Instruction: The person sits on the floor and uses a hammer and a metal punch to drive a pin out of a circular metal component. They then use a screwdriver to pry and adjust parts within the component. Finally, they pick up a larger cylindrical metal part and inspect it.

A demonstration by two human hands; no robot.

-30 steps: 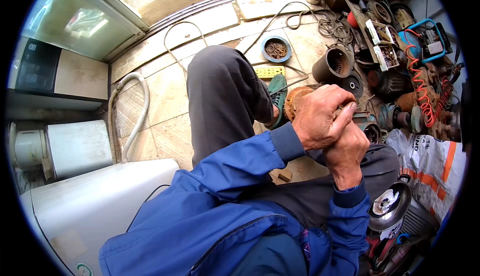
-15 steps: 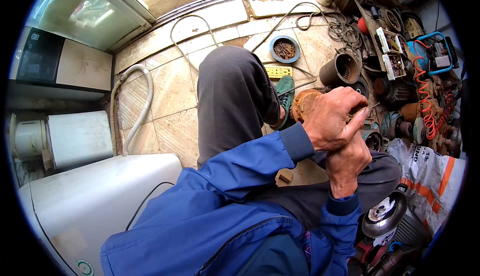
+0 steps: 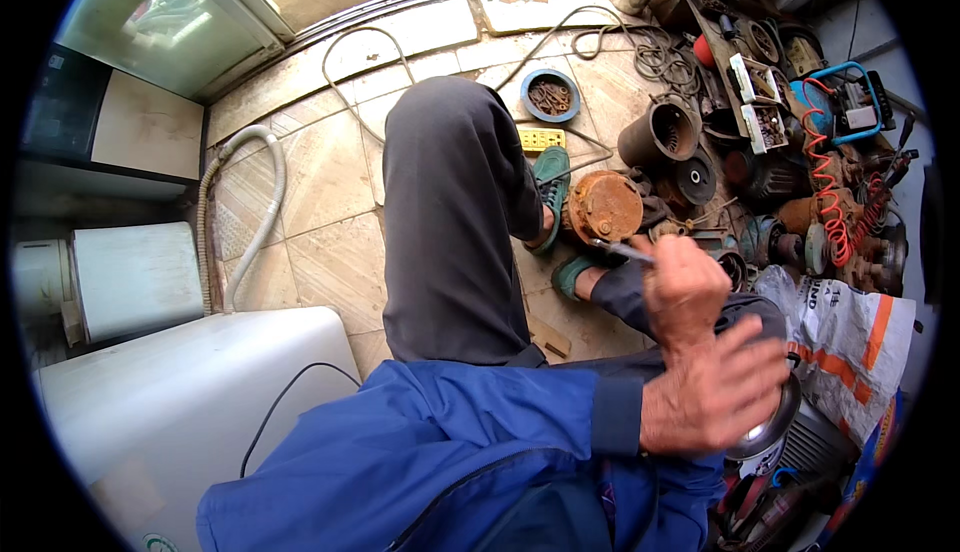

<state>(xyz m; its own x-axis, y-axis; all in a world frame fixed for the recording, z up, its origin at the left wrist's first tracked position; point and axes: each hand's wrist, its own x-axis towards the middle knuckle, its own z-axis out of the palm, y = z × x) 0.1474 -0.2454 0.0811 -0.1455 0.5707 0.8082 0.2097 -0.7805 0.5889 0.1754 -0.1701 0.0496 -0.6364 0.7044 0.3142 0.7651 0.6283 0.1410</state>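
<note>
A slim shiny metal tool [image 3: 628, 250] juts from the closed fingers of my right hand [image 3: 685, 287]; its exact kind I cannot make out. Its tip reaches the near edge of a rusty, round metal housing [image 3: 607, 206] standing on the floor by my feet. My left hand [image 3: 718, 388] lies across my right wrist, fingers spread and somewhat blurred, with nothing seen in it. It hides the right cuff.
A blue bowl of rusty bolts [image 3: 550, 96] and a yellow power strip [image 3: 541, 139] lie beyond my knee. Rusty machine parts, a metal cylinder [image 3: 640, 139] and a red coiled hose [image 3: 826, 187] crowd the right. A white sack [image 3: 850, 327] lies nearby. Cables cross the tiles.
My right hand has moved forward with the tool, toward the rusty housing. My left hand has come away from the housing, back and down to the right wrist, its fingers spreading.
</note>
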